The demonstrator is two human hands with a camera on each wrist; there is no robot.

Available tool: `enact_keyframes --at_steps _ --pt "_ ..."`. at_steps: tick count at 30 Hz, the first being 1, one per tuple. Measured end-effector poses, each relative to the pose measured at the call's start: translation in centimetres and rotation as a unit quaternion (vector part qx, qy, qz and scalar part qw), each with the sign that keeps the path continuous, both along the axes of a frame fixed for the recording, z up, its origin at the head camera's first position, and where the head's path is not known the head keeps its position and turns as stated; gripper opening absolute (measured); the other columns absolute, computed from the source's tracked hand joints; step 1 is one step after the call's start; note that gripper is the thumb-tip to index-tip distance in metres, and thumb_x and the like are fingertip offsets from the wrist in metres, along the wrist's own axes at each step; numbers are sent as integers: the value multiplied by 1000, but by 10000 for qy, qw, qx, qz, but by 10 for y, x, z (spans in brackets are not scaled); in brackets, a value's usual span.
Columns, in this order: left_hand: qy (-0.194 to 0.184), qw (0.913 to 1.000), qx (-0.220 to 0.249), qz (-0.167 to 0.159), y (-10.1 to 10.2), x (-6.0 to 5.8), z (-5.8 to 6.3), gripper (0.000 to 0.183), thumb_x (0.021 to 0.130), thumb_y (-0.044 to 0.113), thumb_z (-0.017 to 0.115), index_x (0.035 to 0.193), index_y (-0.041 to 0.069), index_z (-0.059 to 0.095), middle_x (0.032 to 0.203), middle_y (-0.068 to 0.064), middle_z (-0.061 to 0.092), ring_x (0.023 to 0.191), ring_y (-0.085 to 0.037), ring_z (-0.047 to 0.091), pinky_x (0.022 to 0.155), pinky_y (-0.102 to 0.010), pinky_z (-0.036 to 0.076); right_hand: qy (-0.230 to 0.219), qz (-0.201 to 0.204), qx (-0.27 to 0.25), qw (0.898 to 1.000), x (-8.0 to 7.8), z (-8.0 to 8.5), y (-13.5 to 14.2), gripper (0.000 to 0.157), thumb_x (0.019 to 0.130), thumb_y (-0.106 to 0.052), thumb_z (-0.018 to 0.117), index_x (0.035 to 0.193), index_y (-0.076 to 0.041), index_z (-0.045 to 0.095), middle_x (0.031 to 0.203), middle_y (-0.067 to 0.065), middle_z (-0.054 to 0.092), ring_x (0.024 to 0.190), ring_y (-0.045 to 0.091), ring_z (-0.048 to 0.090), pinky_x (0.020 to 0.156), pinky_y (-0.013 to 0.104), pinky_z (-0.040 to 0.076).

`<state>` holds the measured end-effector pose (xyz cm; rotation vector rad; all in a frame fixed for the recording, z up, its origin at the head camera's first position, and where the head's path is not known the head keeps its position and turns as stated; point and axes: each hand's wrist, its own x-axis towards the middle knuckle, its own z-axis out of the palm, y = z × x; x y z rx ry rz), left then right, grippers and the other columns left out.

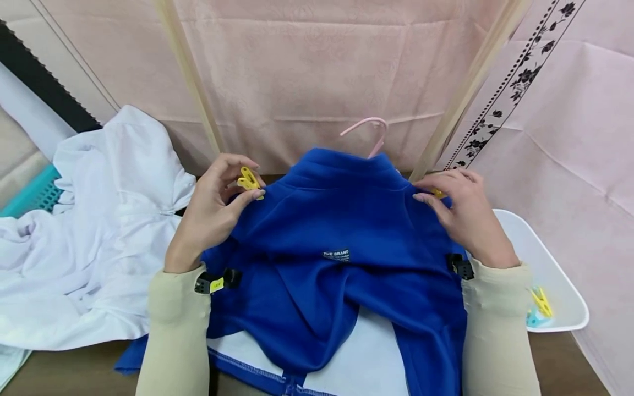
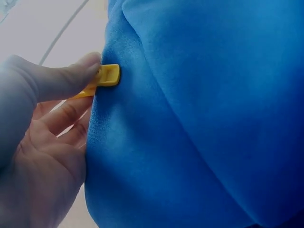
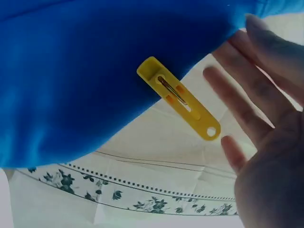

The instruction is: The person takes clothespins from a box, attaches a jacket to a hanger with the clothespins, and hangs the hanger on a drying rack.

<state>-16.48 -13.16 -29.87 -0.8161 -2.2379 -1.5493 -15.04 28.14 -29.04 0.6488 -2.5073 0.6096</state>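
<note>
A blue jacket (image 1: 307, 220) with a high collar and a small "THE BRAND" label hangs on a pink hanger (image 1: 377, 140), whose hook sticks up behind the collar. At the left shoulder my left hand (image 1: 210, 206) pinches a yellow clothespin (image 2: 109, 75) between thumb and fingers, and its jaws sit over the fabric edge. On the other shoulder my right hand (image 1: 463, 206) pinches the cloth beside the collar, thumb in front and fingers behind. A second yellow clothespin (image 3: 178, 99) bites the jacket's edge just by that hand, free of its fingers.
White clothes (image 1: 99, 231) are heaped at the left over a teal basket (image 1: 37, 192). On the right, a white tub (image 1: 535, 242) holds yellow and light-blue clothespins (image 1: 541, 302). Two pale upright poles (image 1: 190, 71) stand before a pink cloth backdrop (image 1: 322, 66).
</note>
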Motion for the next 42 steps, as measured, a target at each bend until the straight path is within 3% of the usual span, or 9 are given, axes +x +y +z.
enact_keyframes --at_steps 7,11,15,20,23,28,34,38,42 --pt "259 9971 -542 461 5 -2 -4 39 95 1 68 131 7 52 108 -3 72 102 -10 66 95 -22 51 -230 770 1053 9912 -4 8 -1 21 86 -2 78 104 -10 74 91 -1 72 82 12 62 78 35 49" --pt "653 9911 -721 913 11 -6 -3 39 95 4 68 132 6 54 110 -8 71 107 -18 67 100 -32 50 -618 1038 1577 9801 0 22 -3 18 88 -5 78 100 -18 71 86 -11 67 75 3 56 69 28 50" --pt "901 9840 -840 1290 17 -8 -4 44 97 4 66 138 7 52 114 -10 70 115 -27 66 106 -42 48 -1015 1778 1660 9646 9 35 -5 17 90 -8 76 94 -22 66 78 -16 60 68 -3 52 61 21 48" --pt "983 9747 -1006 1737 20 -10 -8 48 98 9 66 143 9 50 119 -12 72 119 -32 66 105 -47 50 -1977 2601 1459 9338 30 42 -19 16 97 -17 70 89 -25 59 75 -18 56 65 -6 53 58 19 49" --pt "1038 9686 -1157 1939 22 -13 -12 47 97 14 68 141 9 53 118 -15 71 113 -34 68 99 -49 52 -2668 2730 1306 9150 43 41 -31 18 101 -21 66 86 -24 56 73 -17 57 65 -5 56 59 20 51" --pt "1028 9638 -1246 2119 27 -17 -18 50 94 12 72 141 8 54 118 -18 71 105 -35 70 92 -48 56 -3308 2757 863 8984 56 36 -48 21 101 -22 65 85 -21 53 68 -14 61 60 -4 60 60 21 53" --pt "662 9773 -1121 1670 32 -17 -19 72 93 4 72 156 11 38 136 -21 65 115 -35 70 95 -43 58 -4134 2780 154 8669 60 31 -60 16 103 -21 63 92 -15 53 71 0 62 62 7 73 64 27 60" --pt "445 9814 -1231 1404 35 -9 -12 84 96 10 70 164 17 21 163 -17 37 139 -34 54 109 -45 49 -4598 2802 -834 8385 57 36 -65 16 103 -15 61 95 -6 50 76 10 53 62 22 74 61 38 61" --pt "328 9768 -1741 1199 49 12 -3 72 101 22 65 161 12 27 165 -15 33 148 -31 43 120 -48 37 -4359 2719 -1617 8426 52 44 -68 13 104 -10 57 99 -3 48 74 11 50 55 27 67 53 38 57"
